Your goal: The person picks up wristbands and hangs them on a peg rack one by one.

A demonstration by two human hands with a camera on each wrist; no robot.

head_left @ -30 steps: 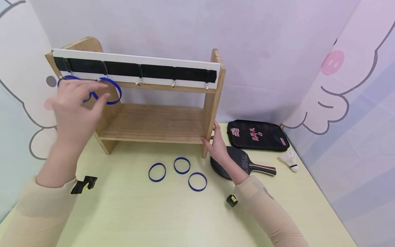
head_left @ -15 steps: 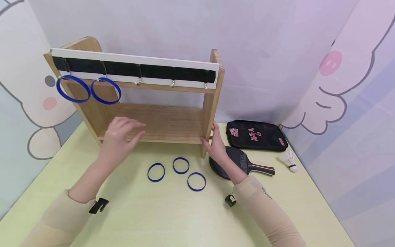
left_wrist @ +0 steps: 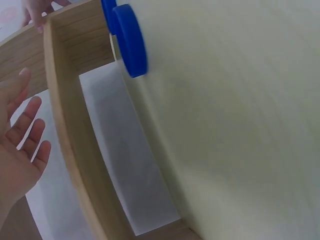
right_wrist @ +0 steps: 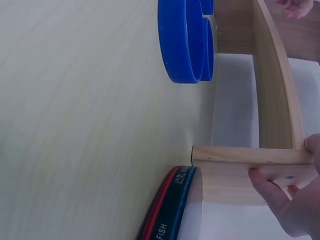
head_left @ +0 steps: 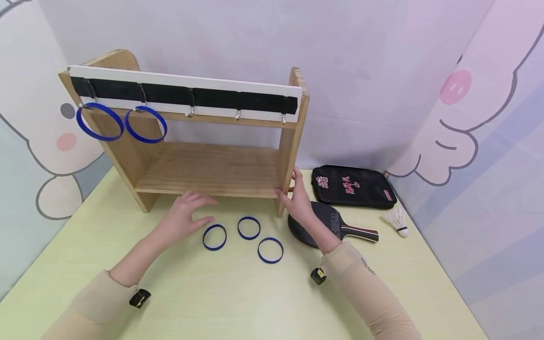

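My left hand is over the table in front of the wooden shelf, fingers apart, holding nothing. Its thumb is close to the leftmost of three blue wristbands lying flat, the left band; beside it are the back band and the right band. Two more, the far-left hanging band and its neighbour, hang from hooks on the shelf's front rail. My right hand grips the shelf's right side panel low down, thumb at the inner edge and fingers on the outer face, as the right wrist view shows.
Bare hooks, one being the middle hook, line the black strip. Right of the shelf lie a table tennis bat, a black bat case and a shuttlecock. Walls close off the table's back and sides.
My left hand has left the second hanging wristband and come down and right to the bands on the table. My right hand has stayed on the shelf panel.
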